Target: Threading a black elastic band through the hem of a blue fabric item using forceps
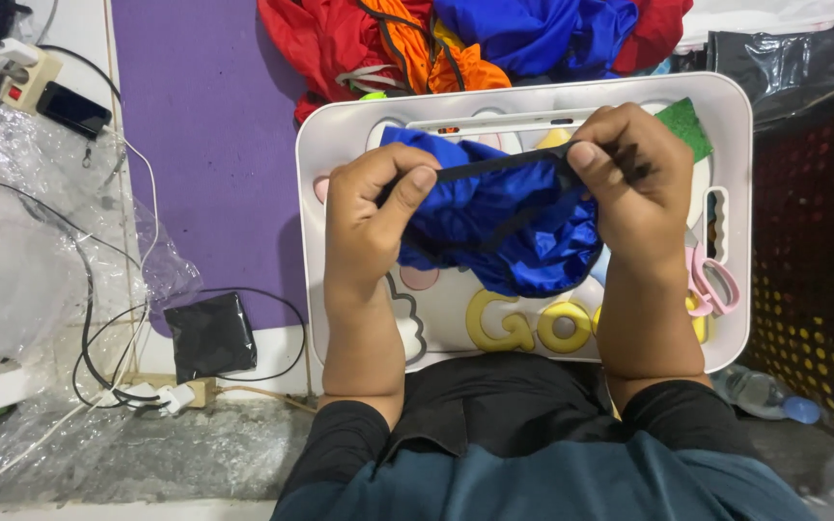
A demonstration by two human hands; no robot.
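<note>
Your left hand and right hand pinch the black strap taut; blue fabric hangs bunched over the white tray, pink scissors at 3 o'clock untouched.

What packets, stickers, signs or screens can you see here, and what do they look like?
Phone: top left by the power strip, a flat black rectangle with a dark screen.
Black pouch: on the floor left of the tray, square and shiny.
White tray: under both hands, rounded corners, big yellow raised letters along its near edge.
Bottle: bottom right, clear with a blue cap, lying down.
</note>
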